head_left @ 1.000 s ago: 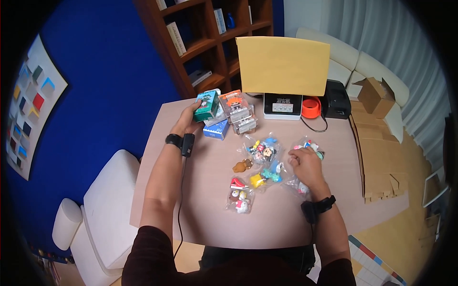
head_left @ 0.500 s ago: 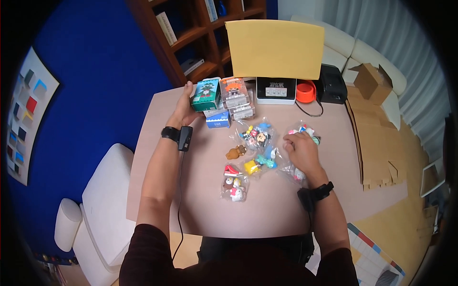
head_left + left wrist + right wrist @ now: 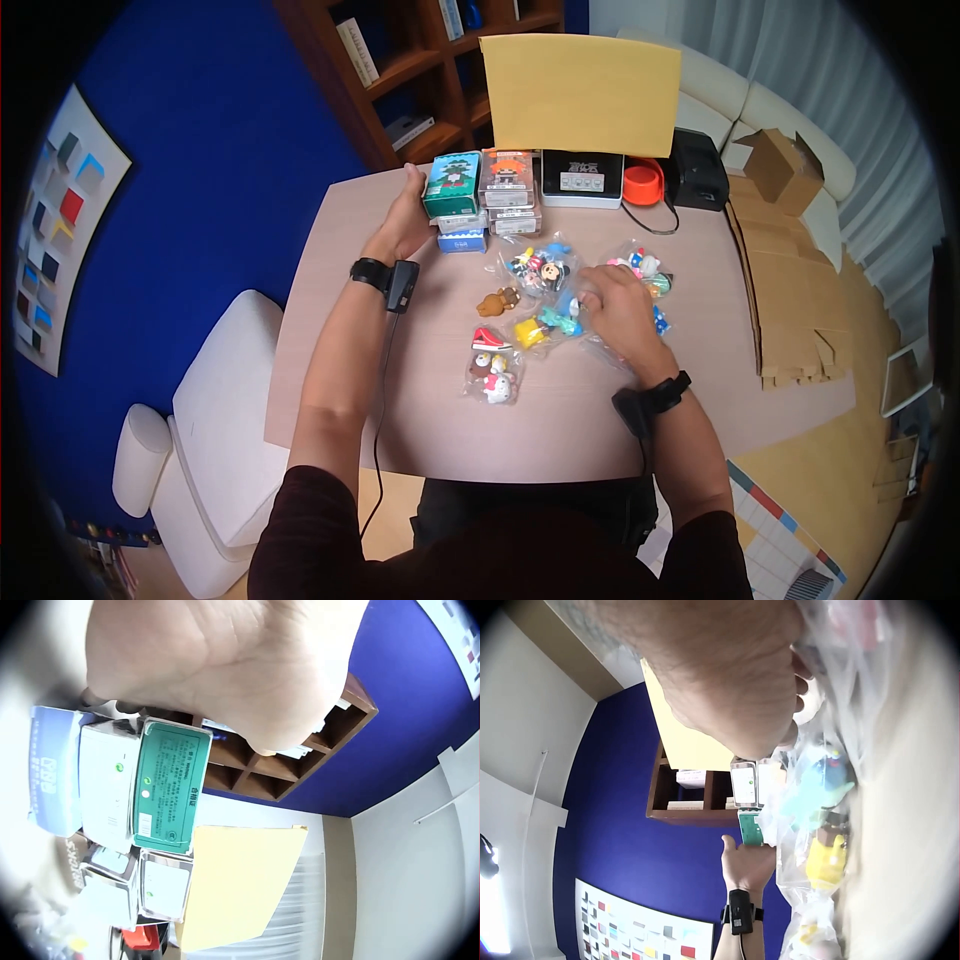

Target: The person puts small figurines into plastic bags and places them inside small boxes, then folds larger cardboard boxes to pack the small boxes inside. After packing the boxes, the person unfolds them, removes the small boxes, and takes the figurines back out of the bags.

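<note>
My left hand [image 3: 402, 222] stands beside the left side of the stacked toy boxes, fingers extended along them. On top of that stack is a green box [image 3: 453, 182], over a white box and a blue box [image 3: 463, 241]. An orange-fronted box [image 3: 507, 176] sits on another box to the right. With curled fingers my right hand [image 3: 622, 315] pinches a clear plastic bag, mostly hidden under the hand. Next to it lie bagged figures, one bag with a yellow figure [image 3: 530, 333] and a teal figure [image 3: 810, 796]. Another bag of small figures [image 3: 540, 270] lies farther back.
A brown bear figure [image 3: 497, 302] and a bag with a red shoe [image 3: 491, 340] lie mid-table. Behind stand a yellow panel [image 3: 580, 95], a red round object [image 3: 643, 183] and a black device [image 3: 700, 170]. Flattened cardboard [image 3: 790, 290] lies along the right.
The left hand has straightened the box stack, with the tilted green box now squared over those below. The right hand has shifted slightly left, and a blue piece shows at its right.
</note>
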`<state>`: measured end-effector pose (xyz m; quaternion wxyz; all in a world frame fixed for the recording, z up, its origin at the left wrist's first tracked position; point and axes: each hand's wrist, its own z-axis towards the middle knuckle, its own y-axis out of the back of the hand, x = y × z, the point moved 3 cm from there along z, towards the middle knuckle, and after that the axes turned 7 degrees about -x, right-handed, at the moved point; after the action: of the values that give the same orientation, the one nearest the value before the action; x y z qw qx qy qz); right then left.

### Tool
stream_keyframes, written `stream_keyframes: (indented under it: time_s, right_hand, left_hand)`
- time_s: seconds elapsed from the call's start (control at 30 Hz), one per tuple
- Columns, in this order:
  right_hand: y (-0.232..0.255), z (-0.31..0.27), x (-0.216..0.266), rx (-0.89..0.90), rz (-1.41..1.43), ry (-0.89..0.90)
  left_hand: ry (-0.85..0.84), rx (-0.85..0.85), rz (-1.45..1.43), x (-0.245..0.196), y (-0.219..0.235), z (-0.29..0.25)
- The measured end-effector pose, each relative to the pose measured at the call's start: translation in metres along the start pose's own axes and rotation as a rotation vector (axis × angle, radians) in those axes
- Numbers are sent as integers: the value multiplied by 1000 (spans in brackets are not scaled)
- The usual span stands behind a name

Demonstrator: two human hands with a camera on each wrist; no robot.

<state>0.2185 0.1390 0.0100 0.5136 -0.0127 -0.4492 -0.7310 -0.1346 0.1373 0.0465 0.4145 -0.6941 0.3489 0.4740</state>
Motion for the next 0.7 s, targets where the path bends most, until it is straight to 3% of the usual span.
stream_keyframes:
  time_s: [0.07, 0.13, 0.17, 0.23, 0.27, 0.37, 0.4, 0.47, 0.5, 0.57, 0.7]
  right_hand:
    - [1, 2, -4, -13, -3, 16]
    - [2, 2, -4, -2, 9, 14]
    - [3, 2, -1, 9, 24, 10]
    - [7, 3, 10, 9, 55, 33]
    - [8, 2, 16, 10, 82, 61]
    - [5, 1, 25, 122, 32, 159]
    - [2, -1, 22, 134, 34, 156]
    - [-5, -5, 16, 139, -8, 191]
    - [-5, -5, 15, 142, -8, 191]
    - [-2, -5, 14, 169, 34, 108]
    - [-6, -5, 2, 129, 22, 78]
  left_hand:
    - [-12, 8, 24, 4, 1, -3]
    - [-84, -163, 189, 16, 24, 5]
    - [-82, -165, 190, 22, 30, 2]
    - [-390, -472, 386, 32, 48, -16]
    - [-378, -474, 390, 36, 42, -33]
    - [-587, -410, 684, 33, 6, -96]
    - [-574, -414, 683, 37, 0, -111]
    - [-557, -106, 1069, 48, -21, -135]
    - [-555, -106, 1068, 50, -30, -149]
    - [-491, -52, 1368, 58, -48, -177]
    - [-408, 77, 1471, 67, -62, -211]
